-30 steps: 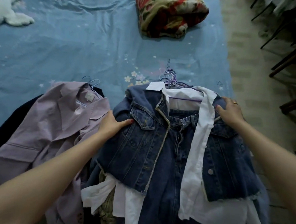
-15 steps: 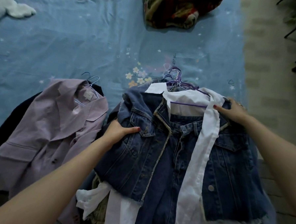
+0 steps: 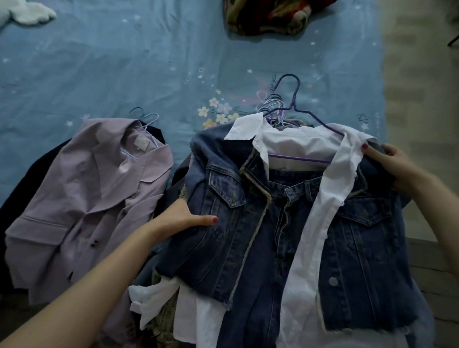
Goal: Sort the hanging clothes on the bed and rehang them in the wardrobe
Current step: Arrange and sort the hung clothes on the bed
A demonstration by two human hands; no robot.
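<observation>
**Denim jacket held at both sides**

The denim jacket (image 3: pixel 351 254) lies on a pile of clothes on the bed (image 3: pixel 122 61) — left hand (image 3: pixel 178 220) gripping its left edge, right hand (image 3: pixel 393 163) pinching its right shoulder. A purple hanger (image 3: pixel 300 113) sticks out above.

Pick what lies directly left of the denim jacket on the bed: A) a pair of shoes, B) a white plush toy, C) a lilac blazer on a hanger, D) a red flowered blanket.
C: the lilac blazer lies flat just left of the denim jacket, its pale hanger hook showing at the collar.
</observation>
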